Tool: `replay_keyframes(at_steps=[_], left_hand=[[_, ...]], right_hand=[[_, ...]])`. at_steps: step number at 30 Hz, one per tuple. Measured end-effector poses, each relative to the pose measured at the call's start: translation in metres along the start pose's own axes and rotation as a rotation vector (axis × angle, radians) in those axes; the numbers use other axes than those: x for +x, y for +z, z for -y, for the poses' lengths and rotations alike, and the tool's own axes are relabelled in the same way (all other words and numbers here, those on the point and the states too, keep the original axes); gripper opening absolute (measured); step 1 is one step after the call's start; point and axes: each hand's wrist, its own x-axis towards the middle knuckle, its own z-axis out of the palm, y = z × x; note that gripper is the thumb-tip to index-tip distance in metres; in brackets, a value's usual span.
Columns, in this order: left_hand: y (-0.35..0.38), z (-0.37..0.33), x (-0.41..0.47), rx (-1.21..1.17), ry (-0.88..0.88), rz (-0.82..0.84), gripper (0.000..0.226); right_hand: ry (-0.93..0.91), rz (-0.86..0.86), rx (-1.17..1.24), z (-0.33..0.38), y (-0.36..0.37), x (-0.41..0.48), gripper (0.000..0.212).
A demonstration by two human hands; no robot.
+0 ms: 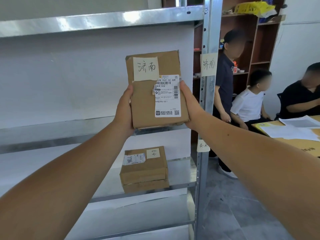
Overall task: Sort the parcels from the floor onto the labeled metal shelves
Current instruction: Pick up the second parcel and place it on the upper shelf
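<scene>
A: What is being held?

B: A flat brown cardboard parcel (156,90) is held upright in front of the metal shelves (97,19). It is gripped from both sides: the left hand (123,111) is pressed against its left edge and lower corner, and the right hand (189,108) is pressed against its right edge, with the thumb laid on the front near the printed shipping label (167,96). Both hands are closed on the parcel, not spread.

A: Is it set down on a shelf?

B: That cannot be told for certain. Its bottom edge is seen level with the front lip of the middle shelf (52,134), yet it is carried by the hands.

A: How is it marked?

B: A pale handwritten note (146,68) is taped to its upper front. A similar note (208,64) is fixed to the upright post (210,104) at the same level, and the same characters appear to be written on both.

A: Are other parcels seen?

B: Two brown parcels (144,170) are stacked on the shelf below, the upper one marked with a small note and a white label. A smaller note (203,146) is stuck to the post near that shelf.

A: And beside the shelves?

B: To the right, three people (249,104) are seen near a table (294,144) on which papers (292,129) are spread. A wooden bookcase (259,37) is placed behind them.
</scene>
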Motion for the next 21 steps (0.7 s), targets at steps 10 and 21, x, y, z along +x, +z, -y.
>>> replay_keyframes(at_steps=[10, 21], left_hand=[[-0.002, -0.007, -0.012, 0.023, -0.068, -0.001, 0.051], [-0.027, -0.015, 0.001, 0.050, -0.093, -0.101, 0.059]], right_hand=[[-0.032, -0.030, 0.068, -0.015, 0.006, -0.003, 0.045], [-0.063, -0.104, 0.157, -0.028, 0.027, 0.006, 0.053]])
